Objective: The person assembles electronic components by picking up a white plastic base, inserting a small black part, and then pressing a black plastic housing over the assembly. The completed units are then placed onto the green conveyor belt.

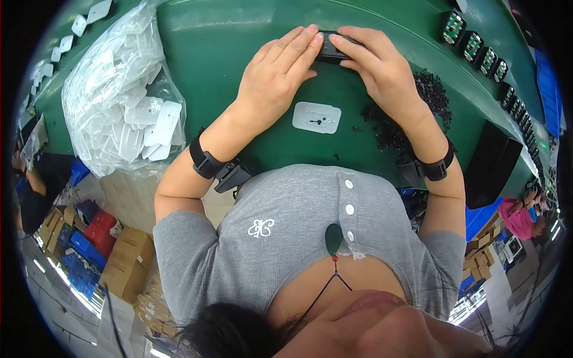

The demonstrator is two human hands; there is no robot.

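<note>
A black plastic case (332,52) lies on the green table between my two hands. My left hand (276,73) presses its fingertips together against the case's left end. From the other side, my right hand (382,67) grips the case, fingers laid over its top and right end and hiding part of it. Just below the hands is a white rounded plate (305,123), with a few tiny black pieces (318,121) on it. Beside and under my right forearm spreads a pile of small black parts (439,89).
A clear plastic bag (89,89) full of white plates (167,122) sits on the left. More white plates line the far left edge. Rows of black cases with green circuit boards (473,46) run down the right, near a black box (492,156). Other people are at both sides.
</note>
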